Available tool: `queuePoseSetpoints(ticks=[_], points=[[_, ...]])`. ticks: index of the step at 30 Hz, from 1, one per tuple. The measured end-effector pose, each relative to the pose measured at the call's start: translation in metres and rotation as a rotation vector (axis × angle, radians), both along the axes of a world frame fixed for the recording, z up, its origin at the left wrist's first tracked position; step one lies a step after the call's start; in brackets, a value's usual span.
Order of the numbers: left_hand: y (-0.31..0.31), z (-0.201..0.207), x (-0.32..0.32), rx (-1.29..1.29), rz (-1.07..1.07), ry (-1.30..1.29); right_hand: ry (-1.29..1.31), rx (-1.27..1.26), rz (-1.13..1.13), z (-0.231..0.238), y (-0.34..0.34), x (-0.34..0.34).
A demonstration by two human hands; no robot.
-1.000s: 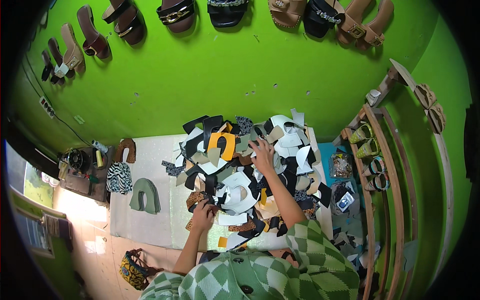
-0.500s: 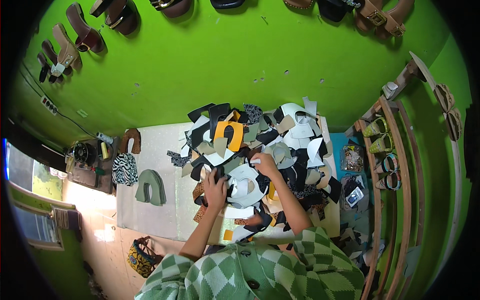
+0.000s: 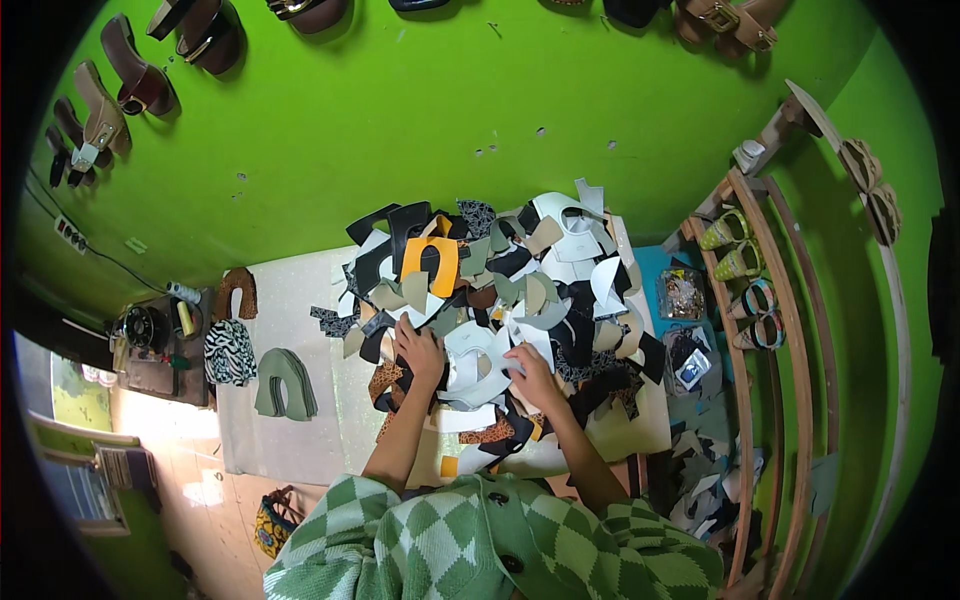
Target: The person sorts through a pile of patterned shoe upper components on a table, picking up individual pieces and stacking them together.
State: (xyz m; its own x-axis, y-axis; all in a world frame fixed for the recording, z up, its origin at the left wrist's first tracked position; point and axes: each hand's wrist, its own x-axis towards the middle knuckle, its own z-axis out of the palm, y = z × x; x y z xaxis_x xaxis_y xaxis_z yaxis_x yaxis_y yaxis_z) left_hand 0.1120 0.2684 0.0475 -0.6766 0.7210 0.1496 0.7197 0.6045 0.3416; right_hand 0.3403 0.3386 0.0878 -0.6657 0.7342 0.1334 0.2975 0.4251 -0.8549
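A heaped pile of flat cut pieces (image 3: 427, 262), in white, black, beige, grey-green, orange and leopard print, covers much of the table before me. My left hand (image 3: 420, 357) lies on the pile's near left part, fingers stretched out over dark and white pieces. To its right, my right hand (image 3: 535, 378) has its fingers closed at the edge of a white piece (image 3: 532, 340). Between the hands lies a white curved piece (image 3: 470, 362). The undersides of both hands are hidden.
On the pale table (image 3: 330, 330), a stack of green U-shaped pieces (image 3: 287, 385) lies left of a zebra-print bundle's right side (image 3: 231, 353). A sewing machine (image 3: 145, 330) stands far left. Right are a plastic tub (image 3: 682, 295) and a wooden rack (image 3: 775, 370) with sandals.
My right hand has come down and nearer to me, and a white piece now shows at its fingers. My left hand has shifted slightly, its fingers now more outstretched. The whole view has shifted.
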Motion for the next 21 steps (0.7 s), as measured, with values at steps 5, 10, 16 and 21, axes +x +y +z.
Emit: queuePoseSetpoints(ticks=[5,10,16,21], points=[[-0.021,0.044,0.027,0.440,-0.228,-0.190,0.101,-0.512,0.005,0.036,0.003,-0.002],[-0.058,0.053,0.026,0.452,-0.457,-0.556,-0.012,-0.578,0.162,0.063,-0.011,-0.040],[-0.117,0.033,-0.016,0.396,-0.358,-0.350,-0.253,-0.680,0.438,0.032,-0.029,-0.075],[-0.201,-0.011,-0.063,0.220,0.296,-0.264,-0.268,0.043,0.129,-0.029,-0.041,-0.141]])
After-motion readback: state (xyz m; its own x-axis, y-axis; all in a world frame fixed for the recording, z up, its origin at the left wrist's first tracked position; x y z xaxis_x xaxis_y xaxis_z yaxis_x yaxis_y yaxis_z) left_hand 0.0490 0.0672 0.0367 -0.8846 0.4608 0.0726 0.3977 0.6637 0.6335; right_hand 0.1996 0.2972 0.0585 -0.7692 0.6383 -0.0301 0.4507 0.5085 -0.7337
